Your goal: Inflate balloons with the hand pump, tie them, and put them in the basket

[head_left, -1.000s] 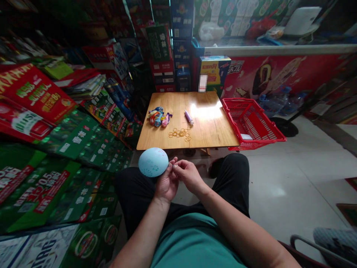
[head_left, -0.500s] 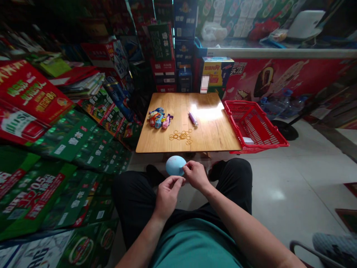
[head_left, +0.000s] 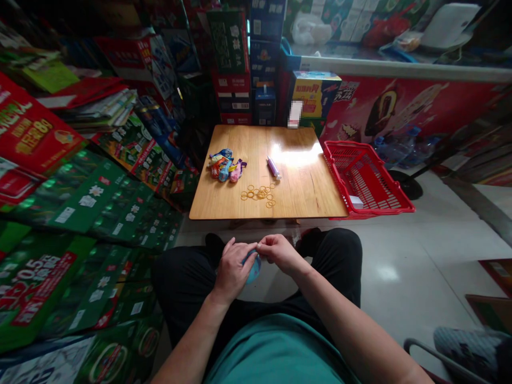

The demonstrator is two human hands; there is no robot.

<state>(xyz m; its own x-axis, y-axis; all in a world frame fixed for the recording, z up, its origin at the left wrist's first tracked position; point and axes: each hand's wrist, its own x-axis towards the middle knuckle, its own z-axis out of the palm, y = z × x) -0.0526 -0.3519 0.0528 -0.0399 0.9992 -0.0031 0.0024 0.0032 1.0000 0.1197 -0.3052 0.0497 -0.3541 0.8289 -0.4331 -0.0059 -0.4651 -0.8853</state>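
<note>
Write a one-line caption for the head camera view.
Left hand and right hand hold a pale-blue rubber balloon above black trousers.

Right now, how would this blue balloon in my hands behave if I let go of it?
Between your left hand and right hand, the blue balloon looks inflated, so it is probably very light for its size and would float down slowly. Its rounded shape makes it likely to roll off your black trousers. Its skin is probably thin and fragile.

What I drive from far off is a person — a blue-green shirt (head_left: pixel 280 352), black pants (head_left: pixel 336 261), two bare arms (head_left: pixel 352 325), a left hand (head_left: pixel 231 271) and a right hand (head_left: pixel 280 253).
</note>
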